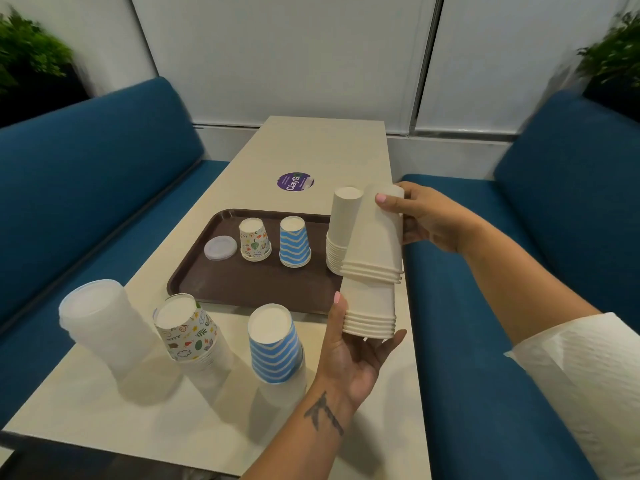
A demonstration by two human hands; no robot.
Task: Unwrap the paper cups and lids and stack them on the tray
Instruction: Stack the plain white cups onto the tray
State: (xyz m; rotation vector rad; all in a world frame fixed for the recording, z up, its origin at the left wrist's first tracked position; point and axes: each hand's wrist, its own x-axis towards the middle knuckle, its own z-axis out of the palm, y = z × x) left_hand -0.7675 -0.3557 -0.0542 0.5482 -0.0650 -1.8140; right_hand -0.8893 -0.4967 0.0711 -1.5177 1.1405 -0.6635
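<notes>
At the far left of the cream table stands a wrapped stack of translucent lids, leaning and cloudy under its clear plastic. Just beside it, a wrapped stack of doodle-print cups stands upside down, its white base uppermost, and next comes a wrapped stack of blue zigzag cups, also inverted. Beyond these lies the brown tray, carrying from left to right a single pale lid lying flat, a short inverted stack of doodle-print cups, a short inverted stack of blue zigzag cups, and at its right edge a taller stack of plain white cups, rims down. A purple round sticker sits on the table past the tray. The left hand cradles the rim end of a held stack of plain white cups, thumb pressed along its side and fingers spread beneath. This stack is bare of wrapping, tilted, above the tray's right edge, just beside the standing white stack. The right hand grips its upper base end, thumb and fingers curled around it.
</notes>
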